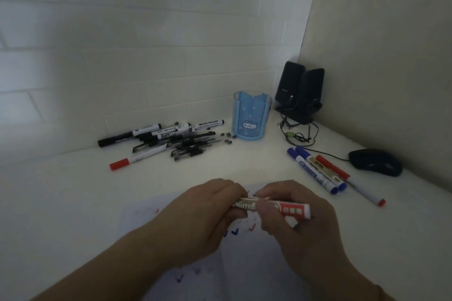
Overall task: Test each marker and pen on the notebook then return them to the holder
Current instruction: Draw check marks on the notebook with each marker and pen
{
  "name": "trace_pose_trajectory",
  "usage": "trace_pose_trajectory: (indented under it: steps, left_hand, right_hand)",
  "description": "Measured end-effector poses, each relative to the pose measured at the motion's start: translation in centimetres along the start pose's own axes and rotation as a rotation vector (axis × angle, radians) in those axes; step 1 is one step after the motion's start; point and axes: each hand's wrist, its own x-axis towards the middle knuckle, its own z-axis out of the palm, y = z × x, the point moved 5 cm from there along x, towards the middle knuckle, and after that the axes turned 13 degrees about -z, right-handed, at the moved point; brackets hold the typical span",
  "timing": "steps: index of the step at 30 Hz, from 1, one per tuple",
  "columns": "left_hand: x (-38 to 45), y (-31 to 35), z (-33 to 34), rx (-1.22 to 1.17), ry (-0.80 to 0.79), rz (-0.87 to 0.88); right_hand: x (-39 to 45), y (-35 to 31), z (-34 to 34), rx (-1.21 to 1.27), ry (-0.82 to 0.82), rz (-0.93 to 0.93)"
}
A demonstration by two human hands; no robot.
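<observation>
Both forearms reach in from six o'clock, meeting over the notebook. The left hand and right hand each grip one red whiteboard marker, held level. The blue holder stands at twelve o'clock.

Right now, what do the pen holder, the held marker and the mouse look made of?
Pen holder: translucent blue plastic, probably; the inner divider shows through its glossy wall.
Marker, gripped by left hand and right hand: smooth plastic barrel with a printed red and white label, apparently.
Mouse: black plastic, likely; dim light leaves the finish unclear.
</observation>
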Motion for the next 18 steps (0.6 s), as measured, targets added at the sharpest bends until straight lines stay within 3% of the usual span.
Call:
trace_pose_trajectory:
  steps: [5,10,13,16,18]
  left_hand:
    - [-0.2,0.1,-0.2,-0.016,-0.072,-0.001]
    - [0.0,-0.1,-0.4,-0.052,-0.084,-0.007]
    - [0.0,-0.9,-0.4,-0.187,-0.079,-0.147]
    - [-0.5,-2.0,-0.6,-0.307,-0.080,-0.232]
    - [-0.6,-2.5,-0.6,-0.293,-0.087,-0.261]
  right_hand:
    - [-0.1,0.3,0.9,0.341,-0.057,0.115]
    - [0.1,-0.1,0.1,0.191,-0.151,0.016]
    - [1.1,0.2,-1.6,0.181,-0.042,0.022]
    - [1.7,2.2,-4.1,0.380,0.153,0.201]
    - [1.8,3.2,-4.6,0.414,0.123,0.303]
